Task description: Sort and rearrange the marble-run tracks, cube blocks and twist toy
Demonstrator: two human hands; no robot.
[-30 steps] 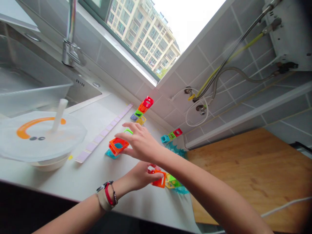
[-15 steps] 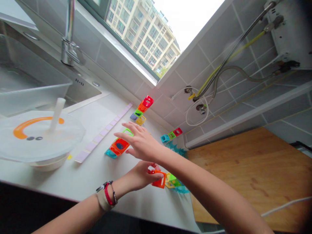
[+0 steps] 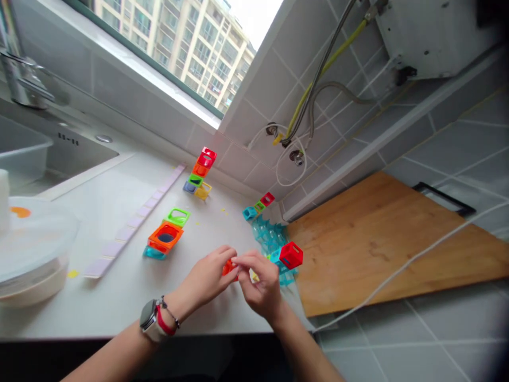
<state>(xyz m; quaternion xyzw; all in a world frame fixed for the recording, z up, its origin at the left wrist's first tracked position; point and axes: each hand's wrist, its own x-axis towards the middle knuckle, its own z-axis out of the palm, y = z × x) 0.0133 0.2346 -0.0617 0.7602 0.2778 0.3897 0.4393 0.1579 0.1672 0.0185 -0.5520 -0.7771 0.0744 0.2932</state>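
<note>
My left hand (image 3: 209, 276), with a watch at its wrist, is closed on an orange block (image 3: 229, 268) above the white counter. My right hand (image 3: 260, 278) meets it from the right, fingertips pinched at the orange block's edge; whether they grip anything is hidden. Just behind my right hand a red block (image 3: 291, 255) tops a teal one. To the left stands an orange block stack (image 3: 165, 236) with a green frame (image 3: 177, 216) and a teal base. Farther back is a stack of red, orange, green, blue and yellow blocks (image 3: 202, 190).
A lilac strip (image 3: 135, 220) crosses the counter. A lidded bowl (image 3: 35, 265) and the sink (image 3: 85, 154) are at left. Teal spiky pieces (image 3: 270, 236) lie beside a wooden board (image 3: 377, 249), with a small block stack (image 3: 259, 206) behind. A white cable (image 3: 405, 262) crosses the board.
My right hand has moved from beside the orange stack to my left hand, its spread fingers now drawn together. The view has shifted, and the red block behind my right hand now shows.
</note>
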